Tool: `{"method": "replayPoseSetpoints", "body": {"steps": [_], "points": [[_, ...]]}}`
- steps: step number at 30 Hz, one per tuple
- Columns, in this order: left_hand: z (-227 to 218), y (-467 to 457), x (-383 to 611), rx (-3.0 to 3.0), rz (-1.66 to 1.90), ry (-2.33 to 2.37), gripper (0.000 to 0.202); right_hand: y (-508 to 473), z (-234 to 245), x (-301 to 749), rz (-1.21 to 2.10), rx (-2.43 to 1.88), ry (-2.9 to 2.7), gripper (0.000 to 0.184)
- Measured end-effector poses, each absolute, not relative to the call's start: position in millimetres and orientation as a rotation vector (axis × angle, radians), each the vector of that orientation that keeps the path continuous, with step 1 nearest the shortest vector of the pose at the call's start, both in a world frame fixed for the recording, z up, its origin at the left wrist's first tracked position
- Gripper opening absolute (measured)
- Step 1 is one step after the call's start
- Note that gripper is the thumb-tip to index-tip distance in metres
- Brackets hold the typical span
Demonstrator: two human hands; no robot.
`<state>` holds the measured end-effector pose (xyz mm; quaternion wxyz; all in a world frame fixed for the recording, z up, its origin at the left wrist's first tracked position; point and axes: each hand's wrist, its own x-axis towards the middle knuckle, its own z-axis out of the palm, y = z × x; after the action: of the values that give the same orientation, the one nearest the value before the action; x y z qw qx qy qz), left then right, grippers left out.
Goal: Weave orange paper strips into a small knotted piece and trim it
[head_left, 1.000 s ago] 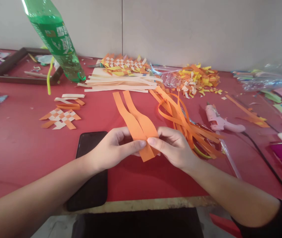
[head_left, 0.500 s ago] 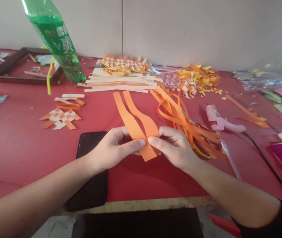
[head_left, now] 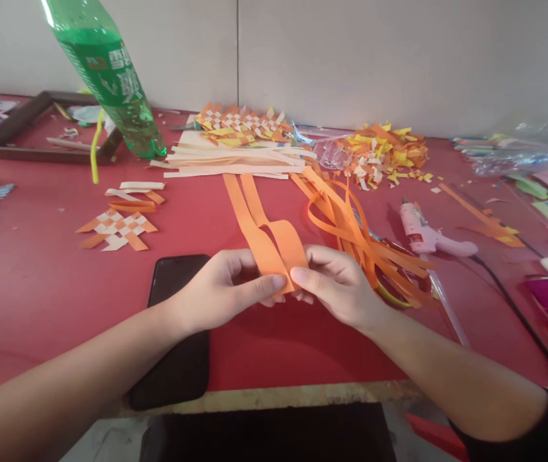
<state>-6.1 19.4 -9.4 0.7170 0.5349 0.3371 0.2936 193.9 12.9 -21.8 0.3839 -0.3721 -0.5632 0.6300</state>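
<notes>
Two orange paper strips [head_left: 260,240] lie side by side between my hands, their far ends reaching toward the cream strips. My left hand [head_left: 235,285] pinches the near end, thumb on top and fingers curled underneath. Opposite it, my right hand [head_left: 334,285] grips the same near end with its thumb almost touching the left one. The right-hand strip arches up in a bend, with a gap between the two. A loose bundle of orange paper strips [head_left: 351,231] lies just right of my right hand. Below my left wrist is a black phone [head_left: 178,353].
A woven orange-and-white paper piece [head_left: 122,228] lies left. Cream paper strips [head_left: 235,160] and a pile of paper scraps [head_left: 389,151] are at the back. A tilted green bottle [head_left: 110,83] stands by a dark frame [head_left: 9,131]. A pink glue gun [head_left: 428,234] trails its cord right.
The near ends of the orange strips have turned under, so the corner that pointed toward me no longer sticks out. The bend in the right-hand strip is sharper.
</notes>
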Motion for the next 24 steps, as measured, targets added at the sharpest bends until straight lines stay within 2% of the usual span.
{"method": "replayPoseSetpoints", "body": {"steps": [12,18,22,24], "points": [[-12,15,-4,1.158,0.773,0.781,0.015,11,-24,192,1.431,-0.928,-1.439,0.024],[-18,18,-6,0.969,0.874,0.823,0.010,17,-29,201,1.419,-0.989,-1.232,0.029],[-20,19,-4,0.891,0.983,0.859,0.009,18,-24,206,1.387,-0.982,-1.492,0.028],[-19,19,-4,0.891,1.029,0.847,0.007,16,-23,206,1.323,-0.945,-1.641,0.034]]}}
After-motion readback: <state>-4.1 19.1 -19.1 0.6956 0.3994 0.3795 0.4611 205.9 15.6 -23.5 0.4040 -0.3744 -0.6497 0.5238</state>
